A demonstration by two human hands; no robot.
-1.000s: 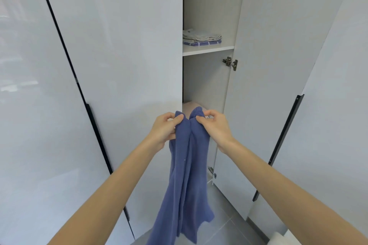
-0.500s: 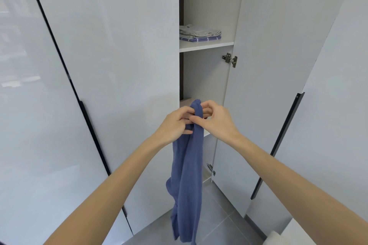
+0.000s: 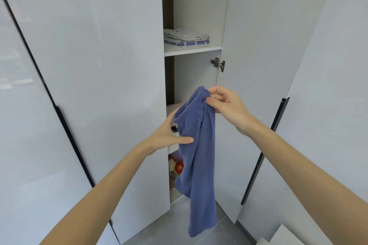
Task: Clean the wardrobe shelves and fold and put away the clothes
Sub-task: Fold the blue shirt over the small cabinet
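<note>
The blue trousers [image 3: 201, 155] hang in front of the open wardrobe [image 3: 195, 77], with the legs dangling toward the floor [image 3: 159, 230]. The right hand [image 3: 229, 107] pinches the top end of the elastic waistband [image 3: 191, 113] in a narrow grip. The left hand [image 3: 167, 135] holds its lower end, thumb across the cloth. A neat fold likely needs the waistband pulled level and taut and the legs aligned before halving.

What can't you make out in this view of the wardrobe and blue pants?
Head view:
Red items low in the wardrobe: mostly behind the blue pants.
Folded stack: too small to tell garments.
White object, bottom right: cut by the frame edge.
</note>
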